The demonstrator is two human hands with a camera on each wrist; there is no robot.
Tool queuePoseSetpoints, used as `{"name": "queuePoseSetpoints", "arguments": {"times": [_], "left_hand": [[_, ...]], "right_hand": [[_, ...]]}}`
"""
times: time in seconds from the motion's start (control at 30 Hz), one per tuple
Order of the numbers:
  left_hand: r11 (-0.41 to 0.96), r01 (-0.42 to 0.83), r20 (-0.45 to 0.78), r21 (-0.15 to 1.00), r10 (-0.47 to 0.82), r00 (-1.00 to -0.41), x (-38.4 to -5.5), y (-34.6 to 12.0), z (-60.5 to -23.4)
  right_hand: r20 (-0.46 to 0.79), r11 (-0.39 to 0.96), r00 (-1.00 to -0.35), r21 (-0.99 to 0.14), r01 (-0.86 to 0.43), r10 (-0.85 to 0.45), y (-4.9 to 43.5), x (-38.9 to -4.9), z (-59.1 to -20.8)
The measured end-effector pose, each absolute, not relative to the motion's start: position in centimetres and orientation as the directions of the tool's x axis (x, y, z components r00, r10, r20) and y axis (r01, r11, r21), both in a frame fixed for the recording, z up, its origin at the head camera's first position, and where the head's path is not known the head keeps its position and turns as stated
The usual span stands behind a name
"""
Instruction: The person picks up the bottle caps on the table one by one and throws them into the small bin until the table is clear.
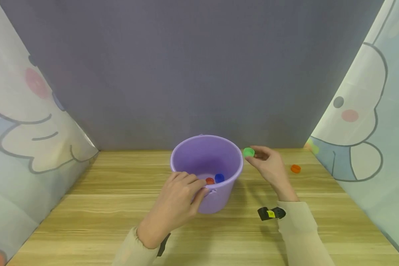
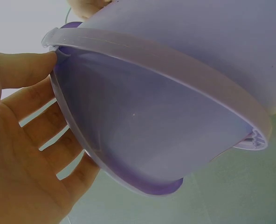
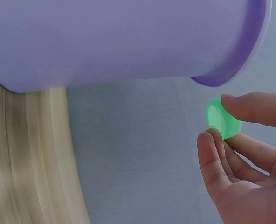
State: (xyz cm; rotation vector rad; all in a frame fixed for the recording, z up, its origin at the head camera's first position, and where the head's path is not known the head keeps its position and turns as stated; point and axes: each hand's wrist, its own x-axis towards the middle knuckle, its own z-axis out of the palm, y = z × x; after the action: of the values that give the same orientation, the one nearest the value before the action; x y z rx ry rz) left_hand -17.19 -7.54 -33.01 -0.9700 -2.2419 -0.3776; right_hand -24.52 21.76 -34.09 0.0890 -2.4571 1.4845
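Note:
A purple bucket [image 1: 219,199] stands upright on the wooden table, its mouth facing up. My left hand [image 1: 177,199] grips the near rim, fingers over the edge and thumb at the outside; the left wrist view shows the thumb [image 2: 28,70] by the handle joint. Between thumb and fingers, my right hand [image 1: 269,168] pinches a green bottle cap [image 1: 248,152] just right of the bucket's rim, raised above the table. Inside the bucket lie a blue cap [image 1: 219,178] and a red cap [image 1: 210,181], the red one partly hidden by the rim and left hand.
An orange cap [image 1: 295,169] lies on the wooden table [image 1: 119,192], right of my right hand. A grey panel [image 1: 199,74] rises behind the table, and printed cloth walls [image 1: 362,111] border both sides. The bucket's white-purple handle hangs on its near side [image 2: 166,60].

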Motion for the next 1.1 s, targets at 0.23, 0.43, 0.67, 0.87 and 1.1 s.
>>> {"name": "queuePoseSetpoints", "arguments": {"times": [0.23,0.43,0.67,0.87,1.1], "left_hand": [[0.681,0.732,0.674,0.006,0.538,-0.506,-17.2,-7.6,-33.0],[0.683,0.730,0.673,-0.002,0.541,-0.504,-17.1,-7.6,-33.0],[0.683,0.731,0.671,0.001,0.542,-0.507,-17.1,-7.4,-32.9],[0.679,0.734,0.666,0.012,0.542,-0.512,-17.1,-7.5,-32.9],[0.678,0.735,0.672,0.007,0.541,-0.505,-17.1,-7.4,-32.8]], "right_hand": [[0.275,0.466,-0.959,-0.859,-0.211,0.073,21.3,-24.3,-33.9],[0.301,0.453,-0.951,-0.859,-0.238,0.071,21.0,-24.3,-33.9],[0.350,0.465,-0.931,-0.845,-0.265,0.105,20.9,-24.3,-33.7],[0.389,0.462,-0.914,-0.835,-0.298,0.114,21.0,-24.0,-33.3],[0.411,0.466,-0.903,-0.828,-0.313,0.122,21.0,-23.6,-32.7]]}}
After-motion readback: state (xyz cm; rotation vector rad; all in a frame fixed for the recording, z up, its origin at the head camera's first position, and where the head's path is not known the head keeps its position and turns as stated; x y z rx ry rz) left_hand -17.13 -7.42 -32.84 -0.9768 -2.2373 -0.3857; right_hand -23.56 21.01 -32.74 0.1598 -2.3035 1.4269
